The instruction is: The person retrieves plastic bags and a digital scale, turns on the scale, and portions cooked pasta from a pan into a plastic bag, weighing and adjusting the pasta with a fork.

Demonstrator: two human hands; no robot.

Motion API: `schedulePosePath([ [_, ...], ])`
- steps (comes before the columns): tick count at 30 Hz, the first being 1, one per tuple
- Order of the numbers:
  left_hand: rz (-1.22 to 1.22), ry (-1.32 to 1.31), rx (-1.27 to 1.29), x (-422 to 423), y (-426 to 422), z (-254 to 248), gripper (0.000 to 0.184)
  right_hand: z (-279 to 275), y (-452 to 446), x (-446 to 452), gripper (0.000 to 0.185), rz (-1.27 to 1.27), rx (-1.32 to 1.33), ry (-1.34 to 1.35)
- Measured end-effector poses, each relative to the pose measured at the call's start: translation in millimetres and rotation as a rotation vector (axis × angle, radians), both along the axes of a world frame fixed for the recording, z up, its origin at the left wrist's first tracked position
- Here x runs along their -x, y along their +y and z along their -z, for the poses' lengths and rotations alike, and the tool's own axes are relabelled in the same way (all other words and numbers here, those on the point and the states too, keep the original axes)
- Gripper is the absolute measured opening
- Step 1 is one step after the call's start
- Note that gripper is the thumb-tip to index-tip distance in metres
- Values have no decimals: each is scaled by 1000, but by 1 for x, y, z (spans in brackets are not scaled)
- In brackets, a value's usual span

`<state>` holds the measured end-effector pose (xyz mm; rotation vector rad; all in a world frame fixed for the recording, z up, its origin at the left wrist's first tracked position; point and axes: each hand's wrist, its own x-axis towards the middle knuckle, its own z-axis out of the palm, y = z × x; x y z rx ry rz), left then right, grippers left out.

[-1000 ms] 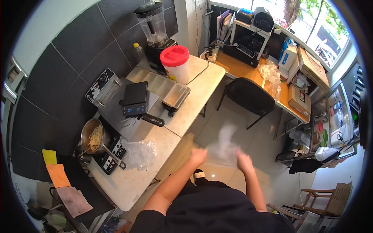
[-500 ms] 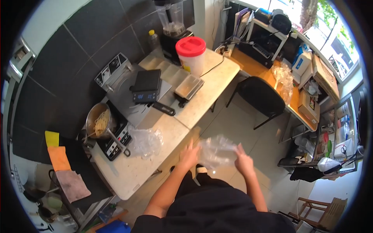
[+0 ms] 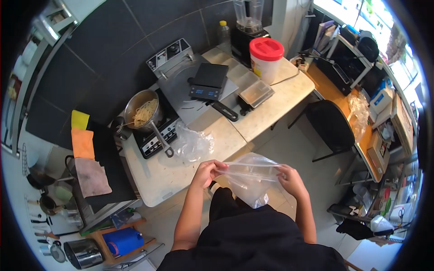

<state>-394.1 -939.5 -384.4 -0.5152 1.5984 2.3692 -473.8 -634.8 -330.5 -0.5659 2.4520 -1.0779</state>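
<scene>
A clear plastic bag (image 3: pixel 250 183) hangs between my two hands in front of my body, its upper edge stretched sideways. My left hand (image 3: pixel 208 174) pinches one side of that edge, close to the counter's front. On the other side, my right hand (image 3: pixel 290 180) grips the opposite corner with curled fingers. Another clear plastic bag (image 3: pixel 194 143) lies crumpled on the counter (image 3: pixel 162 183). Beside it a pot (image 3: pixel 143 111) of noodles sits on a black cooktop (image 3: pixel 158 144), its handle pointing toward me.
A digital scale (image 3: pixel 208 81) rests on a flat steel griddle (image 3: pixel 181 90). Behind are lidded compartments (image 3: pixel 257 94), a red-lidded tub (image 3: pixel 266 58) and a blender (image 3: pixel 248 27). A black chair (image 3: pixel 330 124) stands at right. Coloured cloths (image 3: pixel 82 142) lie at left.
The bag was loose and blurred between my hands; now its edge is drawn out straight and it hangs down. My view has turned left, so the counter appears further right.
</scene>
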Motion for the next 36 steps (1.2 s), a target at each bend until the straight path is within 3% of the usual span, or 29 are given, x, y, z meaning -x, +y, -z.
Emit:
schedulePosePath([
  [1,-126,65,-373,-2,-4,-5,19,-11,-7,7,32,-18,37,2],
  [2,-280,71,-519,-5,1,-7,12,-8,-12,11,32,-38,43,4],
  [3,-301,78,-514,-7,1,-11,12,-3,-16,17,33,1,282,-255],
  [4,-338,101,-720,-10,0,-16,11,3,-22,22,34,39,514,-522],
  [5,-373,129,-926,-13,-3,-21,10,8,-28,26,34,13,512,-529],
  [7,-386,139,-898,-18,-10,-37,10,18,-42,33,37,215,1049,-1030],
  [8,-376,132,-875,-22,-14,-41,10,24,-52,37,36,229,1205,-1210],
  [9,-401,146,-870,-27,-18,-42,10,28,-62,40,36,205,1191,-1225],
  [11,-331,134,-124,-37,-24,-43,18,25,-88,46,31,180,1478,-1418],
  [12,-353,138,-119,-39,-27,-44,18,20,-98,52,26,125,1529,-1531],
  [13,-289,149,269,-41,-30,-46,23,8,-108,55,26,107,1515,-1547],
  [14,-216,148,657,-42,-32,-50,29,-6,-117,57,24,45,1433,-1486],
  [15,-237,147,667,-43,-34,-55,29,-16,-127,58,23,-19,1355,-1423],
  [17,-279,240,1382,-44,-30,-74,41,-25,-144,57,18,-169,1375,-1390],
  [19,-409,156,1355,-38,-26,-102,44,-34,-157,60,15,-460,733,-397],
  [20,-516,83,1312,-34,-27,-109,47,-51,-165,57,14,-426,457,-167],
  [21,-525,78,1316,-30,-32,-108,47,-53,-175,56,14,-435,459,-167],
  [24,-596,183,1345,-22,-52,-106,56,-56,-201,62,24,-395,268,631],
  [26,-450,174,1064,-19,-69,-111,43,-59,-221,71,25,-336,283,608],
  [27,-452,175,1061,-19,-84,-104,43,-60,-230,74,28,-274,297,577],
  [29,-395,458,1085,-18,-123,-89,26,-65,-248,84,32,-275,328,493],
  [30,-540,405,975,-17,-140,-89,13,-69,-257,88,34,-283,340,394],
  [31,-638,376,1047,-15,-163,-87,14,-72,-266,91,37,-290,351,293],
  [33,-726,326,1264,-15,-211,-92,18,-71,-286,99,40,-304,360,374],
  [35,-537,15,1676,-16,-263,-90,22,-75,-306,102,37,-255,286,330],
  [36,-473,5,1884,-16,-285,-85,25,-77,-316,102,37,-229,288,325],
])
